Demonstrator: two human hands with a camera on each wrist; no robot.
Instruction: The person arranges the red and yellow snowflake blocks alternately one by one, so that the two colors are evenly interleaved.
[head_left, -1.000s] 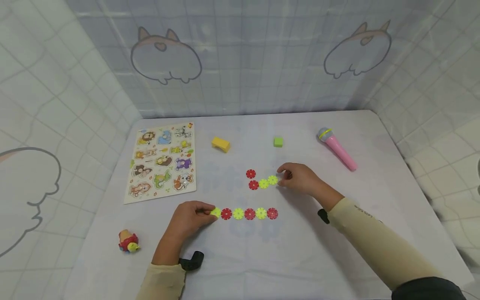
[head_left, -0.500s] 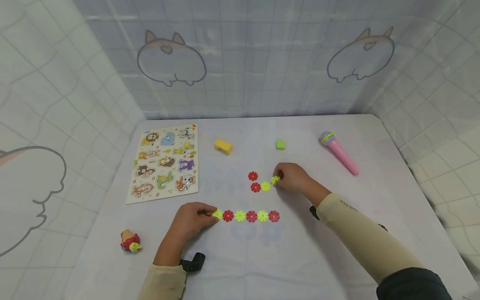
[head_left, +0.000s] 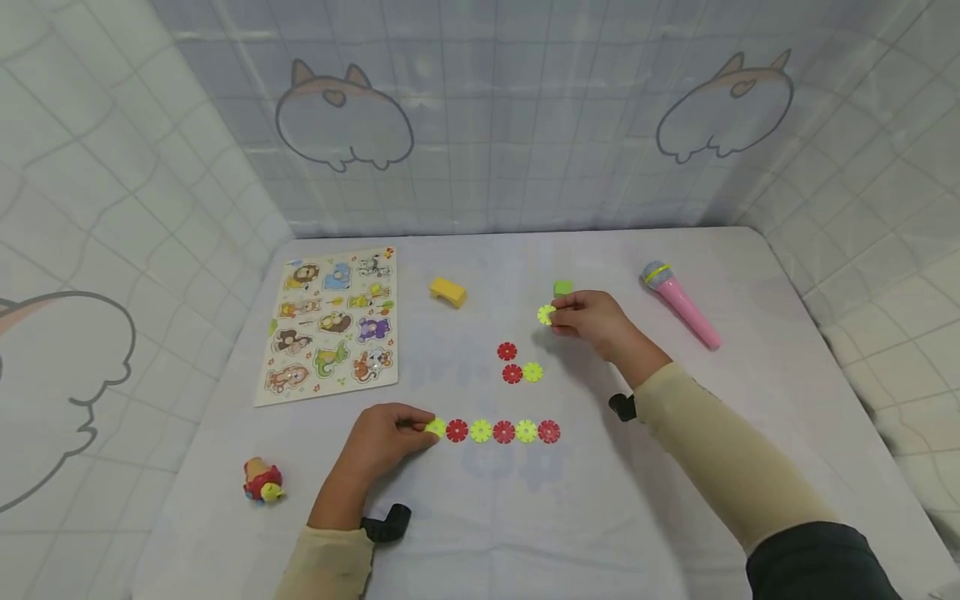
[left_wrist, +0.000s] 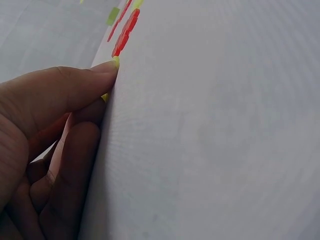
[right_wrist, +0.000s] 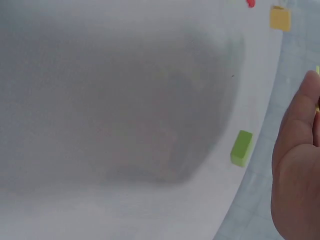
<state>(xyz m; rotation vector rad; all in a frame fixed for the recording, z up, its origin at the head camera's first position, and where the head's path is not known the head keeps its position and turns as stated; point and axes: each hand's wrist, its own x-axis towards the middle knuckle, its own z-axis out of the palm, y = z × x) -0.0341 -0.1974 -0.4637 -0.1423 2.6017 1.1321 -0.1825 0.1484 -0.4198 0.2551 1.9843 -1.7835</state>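
Note:
My right hand [head_left: 596, 321] pinches a yellow notched disc [head_left: 546, 314] between thumb and fingers, raised over the table in front of the green block [head_left: 562, 287]. At the left end of a row of alternating yellow and red notched discs, my left hand [head_left: 386, 442] pinches the yellow end disc [head_left: 434, 427]. In the left wrist view, its thumb [left_wrist: 95, 82] covers much of that disc, beside a red disc [left_wrist: 127, 32]. Behind the row lie two red discs, one of them the upper red disc [head_left: 507, 351], and one yellow disc [head_left: 532, 372].
An animal puzzle board [head_left: 327, 325] lies at the back left, with a yellow arched block [head_left: 447, 292] to its right. A pink toy microphone [head_left: 681, 305] is at the back right. A small red and yellow toy [head_left: 263, 480] sits at the front left.
My right hand has taken hold of the yellow disc from the end of the rear group and lifted it away toward the green block. The left hand stays on the row's end disc.

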